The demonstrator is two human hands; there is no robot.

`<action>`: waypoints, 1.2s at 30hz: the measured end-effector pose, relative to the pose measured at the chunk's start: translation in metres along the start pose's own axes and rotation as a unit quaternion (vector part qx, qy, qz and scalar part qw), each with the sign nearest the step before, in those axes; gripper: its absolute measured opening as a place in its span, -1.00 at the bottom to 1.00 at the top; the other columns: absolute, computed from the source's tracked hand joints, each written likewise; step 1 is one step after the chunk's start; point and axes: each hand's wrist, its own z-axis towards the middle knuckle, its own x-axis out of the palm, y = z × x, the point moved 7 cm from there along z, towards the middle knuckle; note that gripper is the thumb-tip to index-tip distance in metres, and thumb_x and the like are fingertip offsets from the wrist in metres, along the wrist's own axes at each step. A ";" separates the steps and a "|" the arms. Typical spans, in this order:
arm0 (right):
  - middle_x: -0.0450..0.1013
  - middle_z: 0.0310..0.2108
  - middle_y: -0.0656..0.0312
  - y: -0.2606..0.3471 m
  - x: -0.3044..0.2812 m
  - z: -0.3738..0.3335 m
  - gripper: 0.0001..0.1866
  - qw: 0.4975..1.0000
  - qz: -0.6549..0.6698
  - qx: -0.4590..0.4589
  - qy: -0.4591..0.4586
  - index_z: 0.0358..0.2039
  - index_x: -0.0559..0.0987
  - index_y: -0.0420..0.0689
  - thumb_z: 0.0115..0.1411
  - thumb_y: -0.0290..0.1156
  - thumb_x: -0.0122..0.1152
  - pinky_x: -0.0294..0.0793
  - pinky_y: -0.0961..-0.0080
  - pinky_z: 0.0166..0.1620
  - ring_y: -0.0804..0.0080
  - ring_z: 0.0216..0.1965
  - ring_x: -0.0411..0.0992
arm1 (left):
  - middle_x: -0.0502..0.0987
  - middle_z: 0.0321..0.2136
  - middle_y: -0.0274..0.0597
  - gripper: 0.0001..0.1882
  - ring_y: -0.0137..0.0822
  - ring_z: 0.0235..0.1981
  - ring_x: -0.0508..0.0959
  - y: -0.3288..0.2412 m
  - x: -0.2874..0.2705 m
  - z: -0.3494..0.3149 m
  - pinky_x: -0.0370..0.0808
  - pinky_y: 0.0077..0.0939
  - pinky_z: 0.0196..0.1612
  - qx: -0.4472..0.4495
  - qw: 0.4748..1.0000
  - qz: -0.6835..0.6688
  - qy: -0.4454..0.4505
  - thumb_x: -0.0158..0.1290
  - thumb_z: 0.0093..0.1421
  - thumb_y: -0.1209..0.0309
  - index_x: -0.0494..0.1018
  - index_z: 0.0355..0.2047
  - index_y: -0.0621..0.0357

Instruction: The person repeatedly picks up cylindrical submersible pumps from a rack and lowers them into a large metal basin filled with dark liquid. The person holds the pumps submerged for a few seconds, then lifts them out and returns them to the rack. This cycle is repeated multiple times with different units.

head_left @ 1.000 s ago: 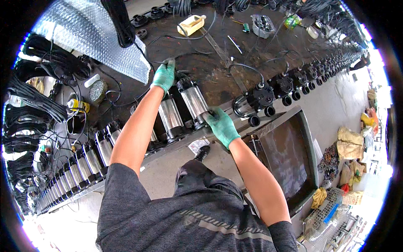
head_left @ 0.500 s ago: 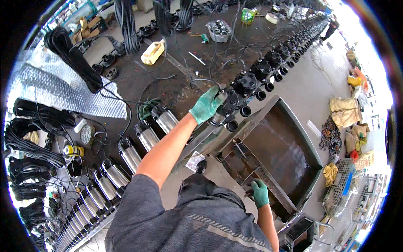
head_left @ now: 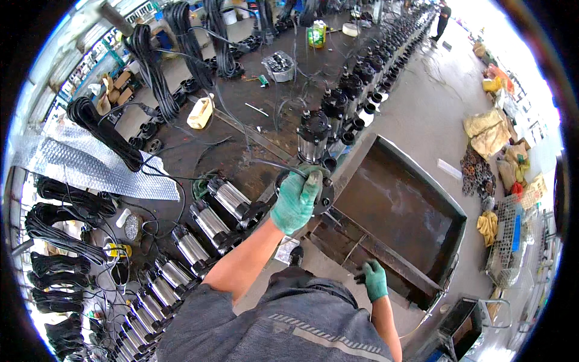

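Observation:
My left hand point(head_left: 295, 204), in a green glove, is closed on the top of a submersible pump point(head_left: 326, 199) with a black head; the glove and wrist hide most of its body. A black cable point(head_left: 274, 163) runs to the gripped top. Just beyond stands another pump point(head_left: 313, 134) with a black cap and shiny steel body, first in a long row. My right hand point(head_left: 375, 281), gloved in green with dark fingertips, hovers over the near side of a metal tank point(head_left: 458, 223). Its fingers are apart and I see nothing in them.
Steel pumps point(head_left: 211, 222) lie in a line at left on the dark table point(head_left: 241, 130). A yellowish jug point(head_left: 200, 112), bubble wrap point(head_left: 102, 163) and black cable coils point(head_left: 105, 130) are farther off. Sacks point(head_left: 487, 133) and a wire basket point(head_left: 505, 241) stand at right. A person point(head_left: 443, 21) stands far away.
My left hand has come nearer to my body with the pump, away from the row. My right hand stays over the tank's near side. The view has shifted.

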 end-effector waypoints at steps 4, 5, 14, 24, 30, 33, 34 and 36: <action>0.45 0.06 0.06 0.064 0.051 -0.013 -0.41 0.985 0.149 -0.043 0.081 0.39 0.22 -0.15 0.41 -0.35 0.13 0.65 0.33 -0.20 0.31 -0.15 0.55 | 0.23 -0.58 -0.35 -0.43 -0.40 -0.53 0.28 -0.027 0.031 -0.016 0.25 -0.44 -0.39 0.010 0.967 -0.255 0.028 -0.06 0.44 -0.14 0.27 -0.53 0.04; 0.38 0.16 0.01 0.076 0.054 -0.022 -0.32 0.970 0.215 -0.031 0.109 0.45 0.13 -0.17 0.40 -0.39 0.14 0.66 0.33 -0.14 0.32 -0.03 0.52 | 0.24 -0.58 -0.35 -0.44 -0.40 -0.51 0.28 -0.026 0.038 -0.022 0.25 -0.46 -0.34 -0.050 0.957 -0.286 0.007 -0.08 0.46 -0.12 0.26 -0.54 0.02; 0.61 -0.35 0.14 0.078 -0.078 -0.085 -0.59 0.981 -0.092 -0.058 -0.164 0.08 0.57 -0.22 0.19 -0.57 0.14 0.56 0.45 -0.42 0.46 -0.51 0.52 | 0.56 -0.34 -0.35 -0.51 -0.44 -0.29 0.48 0.182 0.112 -0.119 0.47 -0.42 -0.12 -0.256 0.953 -0.154 0.059 -0.03 0.45 -0.12 0.52 -0.31 0.06; 0.60 -0.17 -0.18 0.098 -0.100 -0.064 -0.58 0.887 -0.380 -0.126 -0.229 0.04 0.59 -0.21 0.18 -0.31 0.26 0.57 0.10 -0.03 -0.14 -0.12 0.58 | 0.65 -0.33 0.17 -0.28 0.09 -0.30 0.61 0.303 0.151 -0.143 0.50 -0.10 -0.17 -0.348 0.880 0.266 0.185 -0.17 0.45 -0.18 0.61 -0.17 0.33; 0.54 -0.10 -0.13 0.084 -0.108 -0.064 -0.42 0.877 -0.396 -0.146 -0.228 0.19 0.49 -0.15 0.25 -0.13 0.33 0.56 0.12 0.01 -0.11 -0.06 0.55 | 0.62 -0.38 0.27 -0.42 0.21 -0.25 0.63 0.263 0.149 -0.129 0.51 0.01 -0.14 -0.232 0.890 0.306 0.247 -0.06 0.43 -0.04 0.60 -0.21 0.31; 0.54 -0.09 -0.10 0.075 -0.116 -0.085 -0.39 0.900 -0.265 -0.250 -0.238 0.24 0.45 -0.15 0.27 -0.15 0.37 0.56 0.24 -0.01 0.07 -0.10 0.56 | 0.64 -0.21 0.23 -0.56 0.18 -0.12 0.64 0.203 0.153 -0.132 0.54 -0.05 -0.05 -0.162 0.913 0.293 0.235 0.07 0.37 0.05 0.56 -0.08 0.22; 0.56 -0.13 -0.05 0.052 -0.125 -0.085 -0.39 0.956 -0.099 -0.189 -0.204 0.27 0.43 -0.14 0.29 -0.21 0.38 0.56 0.35 -0.06 0.21 -0.19 0.54 | 0.64 -0.20 0.18 -0.56 0.11 -0.13 0.64 0.191 0.155 -0.136 0.54 -0.10 -0.05 -0.135 0.928 0.265 0.226 0.12 0.35 0.07 0.54 -0.05 0.23; 0.60 -0.21 0.00 0.011 -0.154 -0.088 -0.50 0.958 -0.043 -0.129 -0.251 0.17 0.49 -0.16 0.29 -0.25 0.36 0.56 0.34 -0.12 0.24 -0.28 0.54 | 0.63 -0.18 0.09 -0.51 -0.02 -0.15 0.63 0.191 0.160 -0.143 0.54 -0.19 -0.02 -0.113 0.944 0.221 0.219 0.23 0.29 0.09 0.48 0.00 0.25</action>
